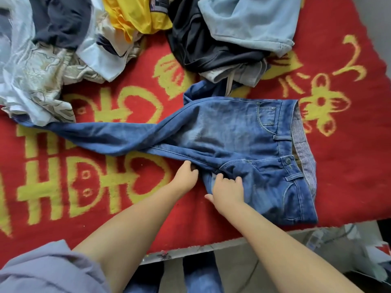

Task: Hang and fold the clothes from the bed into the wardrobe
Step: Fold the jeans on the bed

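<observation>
Blue jeans (222,134) flat on red bedspread (84,187), near front edge. Left hand (186,176) pinches crotch seam fold; right hand (227,190) grips denim just beside it, fingers curled. Long axis left-right: waistband right, legs trailing left under crumpled clothes pile (53,60).
</observation>
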Demonstrator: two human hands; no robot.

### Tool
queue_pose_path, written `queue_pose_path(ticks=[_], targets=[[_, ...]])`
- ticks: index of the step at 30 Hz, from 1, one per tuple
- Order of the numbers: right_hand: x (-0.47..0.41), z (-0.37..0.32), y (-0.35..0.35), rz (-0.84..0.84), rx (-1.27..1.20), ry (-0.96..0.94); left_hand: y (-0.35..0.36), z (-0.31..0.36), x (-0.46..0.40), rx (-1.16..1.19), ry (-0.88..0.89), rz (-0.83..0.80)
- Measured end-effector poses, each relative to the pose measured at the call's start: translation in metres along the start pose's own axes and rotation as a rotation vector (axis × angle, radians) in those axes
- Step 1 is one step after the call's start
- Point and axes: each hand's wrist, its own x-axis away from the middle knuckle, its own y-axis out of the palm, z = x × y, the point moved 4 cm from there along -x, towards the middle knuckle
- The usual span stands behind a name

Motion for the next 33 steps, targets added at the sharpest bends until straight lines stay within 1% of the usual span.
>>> queue_pose_path(ticks=[2, 4, 7, 9, 11, 12, 13, 15, 18, 19, 20, 22, 23, 26, 27, 28, 30, 31, 33], targets=[[-0.004, -0.001, 0.001, 0.003, 0.043, -0.061, 0.009, -0.003, -0.002, 0.323, -0.128, 0.027], [-0.001, 0.002, -0.003, -0.018, 0.033, -0.219, 0.015, -0.005, -0.002, 0.576, -0.223, 0.042], [0.013, 0.020, -0.019, -0.040, -0.054, -0.485, 0.016, -0.001, -0.003, 0.831, -0.341, 0.000], [0.029, 0.032, -0.029, -0.034, -0.063, -0.621, 0.016, 0.008, 0.000, 0.929, -0.389, -0.135], [0.045, 0.035, -0.035, 0.054, -0.032, -0.732, 0.015, 0.018, 0.013, 1.006, -0.388, -0.295], [0.051, 0.035, -0.036, 0.109, 0.023, -0.758, 0.013, 0.019, 0.019, 1.045, -0.372, -0.319], [0.056, 0.036, -0.038, 0.178, 0.064, -0.756, 0.009, 0.020, 0.024, 1.084, -0.349, -0.310], [0.057, 0.039, -0.042, 0.276, 0.109, -0.676, -0.001, 0.015, 0.035, 1.128, -0.303, -0.182], [0.044, 0.052, -0.046, 0.209, 0.118, -0.445, -0.015, 0.005, 0.058, 1.090, -0.280, 0.036], [0.037, 0.056, -0.048, 0.168, 0.128, -0.377, -0.017, 0.003, 0.068, 1.071, -0.264, 0.082], [0.032, 0.057, -0.050, 0.122, 0.122, -0.348, -0.019, 0.000, 0.078, 1.060, -0.244, 0.113], [0.025, 0.052, -0.060, 0.010, 0.067, -0.352, -0.024, -0.008, 0.096, 1.062, -0.201, 0.126], [0.022, 0.046, -0.071, 0.013, -0.038, -0.364, -0.028, -0.014, 0.104, 1.064, -0.167, 0.108], [0.012, 0.014, -0.107, 0.184, -0.594, -0.370, -0.040, -0.032, 0.120, 1.058, -0.044, 0.062], [0.008, -0.003, -0.112, 0.158, -0.663, -0.343, -0.042, -0.036, 0.125, 1.061, -0.014, 0.059], [0.002, -0.020, -0.110, 0.067, -0.641, -0.283, -0.042, -0.036, 0.128, 1.062, 0.010, 0.056], [-0.005, -0.052, -0.090, -0.112, -0.522, -0.181, -0.042, -0.037, 0.134, 1.046, 0.037, 0.068], [-0.006, -0.066, -0.079, -0.142, -0.502, -0.160, -0.044, -0.039, 0.136, 1.033, 0.032, 0.086], [-0.005, -0.078, -0.065, -0.069, -0.508, -0.131, -0.048, -0.049, 0.140, 1.013, 0.019, 0.114]])
